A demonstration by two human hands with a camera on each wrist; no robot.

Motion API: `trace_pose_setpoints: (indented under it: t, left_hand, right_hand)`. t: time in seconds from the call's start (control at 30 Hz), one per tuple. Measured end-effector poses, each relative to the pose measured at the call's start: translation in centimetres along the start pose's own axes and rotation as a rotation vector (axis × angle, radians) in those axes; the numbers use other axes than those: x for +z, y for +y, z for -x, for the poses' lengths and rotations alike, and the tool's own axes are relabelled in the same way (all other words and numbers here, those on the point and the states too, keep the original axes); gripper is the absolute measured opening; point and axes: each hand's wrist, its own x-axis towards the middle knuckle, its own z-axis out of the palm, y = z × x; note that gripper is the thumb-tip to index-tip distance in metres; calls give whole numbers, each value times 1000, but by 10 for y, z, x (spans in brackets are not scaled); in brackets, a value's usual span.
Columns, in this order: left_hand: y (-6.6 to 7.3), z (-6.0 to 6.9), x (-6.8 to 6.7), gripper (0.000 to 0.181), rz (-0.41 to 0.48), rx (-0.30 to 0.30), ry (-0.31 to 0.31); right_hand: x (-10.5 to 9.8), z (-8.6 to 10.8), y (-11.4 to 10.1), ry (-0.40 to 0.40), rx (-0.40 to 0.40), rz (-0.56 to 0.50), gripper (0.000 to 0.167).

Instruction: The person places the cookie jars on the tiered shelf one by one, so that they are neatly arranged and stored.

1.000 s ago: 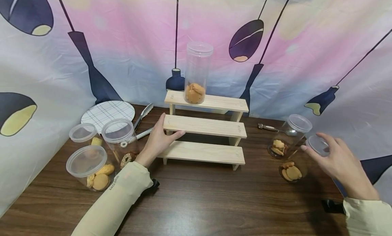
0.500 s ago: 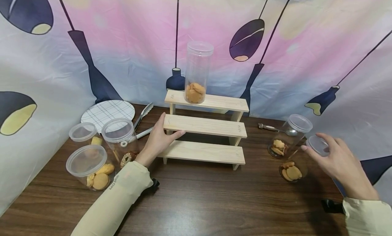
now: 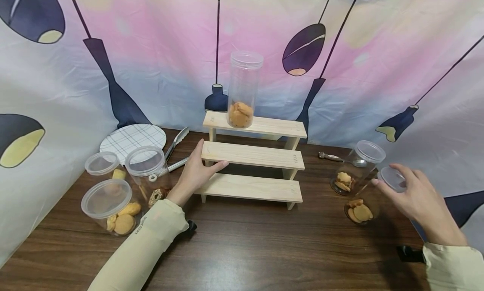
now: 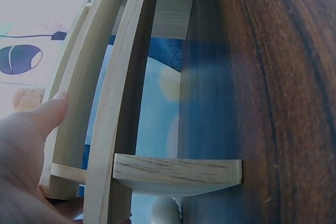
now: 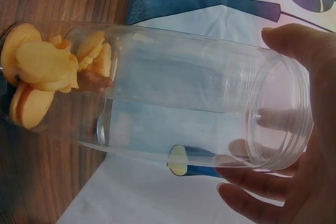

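Observation:
With its thumb along the front edge and fingers round the left end, my left hand [image 3: 194,171] grips the middle step of a three-tier wooden display stand [image 3: 253,154]; the left wrist view shows the thumb [image 4: 51,113] on the plank. My right hand [image 3: 421,198] holds a tall clear cookie jar [image 5: 173,93] round its lid, thumb on one side and fingers on the other. Several cookies [image 5: 47,61] lie at that jar's bottom. Just behind it stands a second clear jar [image 3: 368,151] of cookies. A tall lidded jar [image 3: 243,87] with cookies rests on the top step.
Three lidded jars are grouped at the left: a wide one [image 3: 107,198], a taller one [image 3: 146,161] and a small one [image 3: 102,163]. Behind them lie a white checked round board [image 3: 132,140] and metal tongs [image 3: 176,143]. A metal-handled utensil [image 3: 330,157] lies right of the stand.

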Motion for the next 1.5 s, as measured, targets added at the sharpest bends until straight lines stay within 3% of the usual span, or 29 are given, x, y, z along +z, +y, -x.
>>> trace_pose_setpoints:
  t: [1.5]
  left_hand:
    - [0,0,1,118,9,3,8]
  right_hand:
    - [-11,-2,-4,3,43,30,85]
